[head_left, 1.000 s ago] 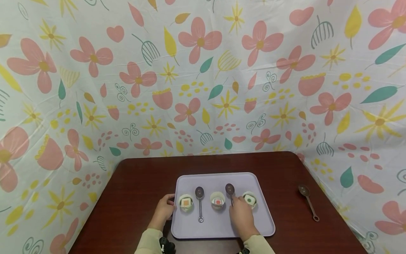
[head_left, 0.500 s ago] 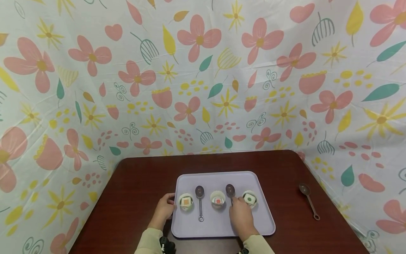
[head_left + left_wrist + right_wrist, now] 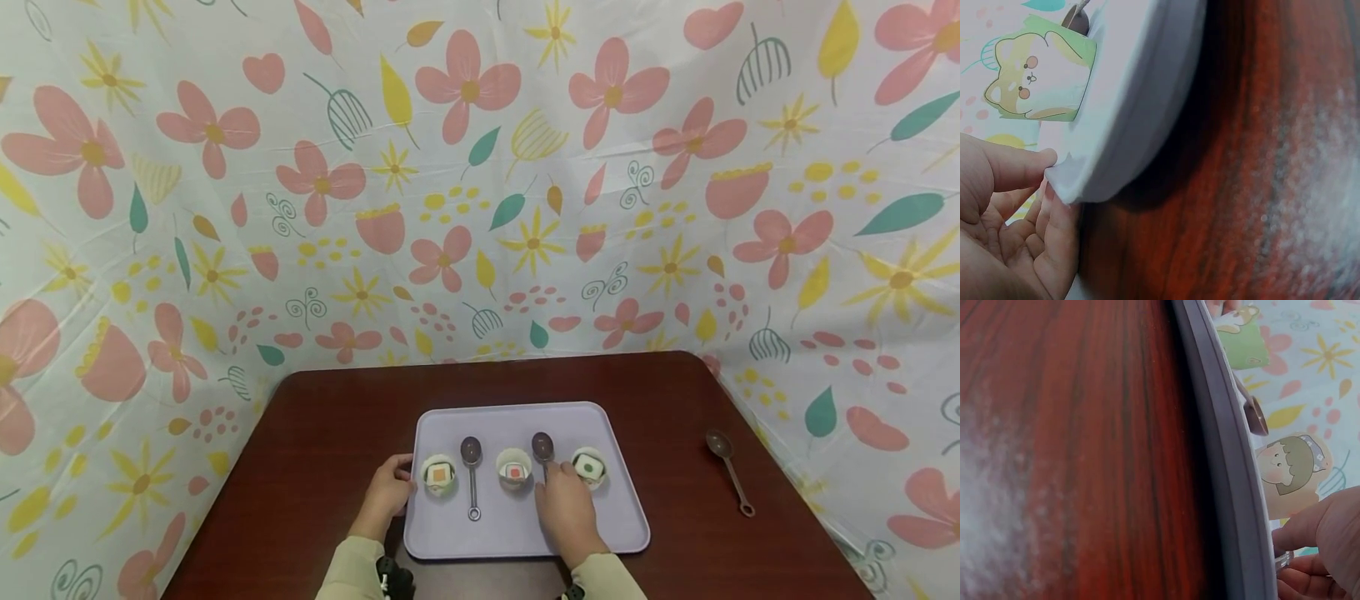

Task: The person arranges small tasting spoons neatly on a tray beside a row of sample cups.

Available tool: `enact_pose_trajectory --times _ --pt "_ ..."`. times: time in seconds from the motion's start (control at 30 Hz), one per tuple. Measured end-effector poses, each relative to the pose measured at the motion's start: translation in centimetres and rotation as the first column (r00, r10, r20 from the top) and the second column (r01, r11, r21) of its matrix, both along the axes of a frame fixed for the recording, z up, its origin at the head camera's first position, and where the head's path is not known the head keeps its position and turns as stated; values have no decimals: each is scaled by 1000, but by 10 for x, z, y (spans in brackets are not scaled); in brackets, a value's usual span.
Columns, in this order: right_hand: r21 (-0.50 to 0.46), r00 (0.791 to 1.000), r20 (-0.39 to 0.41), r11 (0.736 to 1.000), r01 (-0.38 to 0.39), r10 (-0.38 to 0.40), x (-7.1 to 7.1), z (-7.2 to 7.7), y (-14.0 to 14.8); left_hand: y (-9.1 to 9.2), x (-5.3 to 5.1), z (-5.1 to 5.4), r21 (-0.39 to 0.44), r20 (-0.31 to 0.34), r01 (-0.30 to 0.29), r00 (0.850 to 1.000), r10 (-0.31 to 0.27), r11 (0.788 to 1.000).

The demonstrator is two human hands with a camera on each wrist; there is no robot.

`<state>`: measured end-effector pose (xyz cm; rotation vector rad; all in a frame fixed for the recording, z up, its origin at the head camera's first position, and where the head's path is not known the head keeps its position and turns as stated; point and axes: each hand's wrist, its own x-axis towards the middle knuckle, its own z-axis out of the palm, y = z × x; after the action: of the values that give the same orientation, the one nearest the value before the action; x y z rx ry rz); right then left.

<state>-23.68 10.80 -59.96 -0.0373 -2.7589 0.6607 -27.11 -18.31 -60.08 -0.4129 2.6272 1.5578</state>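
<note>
The left hand (image 3: 387, 498) pinches the left rim of the pale lilac tray (image 3: 480, 542); in the left wrist view its thumb and fingers (image 3: 1057, 244) close on the tray edge. Over the tray's right half, the right hand (image 3: 567, 510) pinches the handle of a spoon (image 3: 542, 446), its bowl pointing away. Another spoon (image 3: 471, 452) lies on the tray between a left cup (image 3: 438, 475) and a middle cup (image 3: 513, 469). Beside the right fingertips stands a right cup (image 3: 589, 468). Square pieces marked orange, red and green show in the cups.
A third spoon (image 3: 720, 446) lies on the dark wood table (image 3: 337, 417), right of the tray. Behind and at both sides hangs a flower-patterned cloth (image 3: 480, 208). Cartoon pictures show on the cups' sides in the wrist views.
The head view has shifted slightly. Both hands keep their holds; the right hand and its spoon appear nearly still on the tray.
</note>
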Motion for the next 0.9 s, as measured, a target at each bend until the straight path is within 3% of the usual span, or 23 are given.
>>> enact_pose_trajectory --times 0.2,0.43,0.67,0.9 --pt "23 998 -61 1000 8 -7 4 7 2 1 0 0 15 -10 -5 1000 5 1000" --pt "-28 995 -68 997 75 -77 4 32 23 1 1 1 1 -11 -3 1000 3 1000" --pt "-56 986 -115 992 116 -122 -7 53 72 2 1 2 -13 -16 -6 1000 6 1000" --pt "-77 974 -157 985 152 -163 -11 53 136 0 2 3 -11 -16 2 1000 -2 1000"
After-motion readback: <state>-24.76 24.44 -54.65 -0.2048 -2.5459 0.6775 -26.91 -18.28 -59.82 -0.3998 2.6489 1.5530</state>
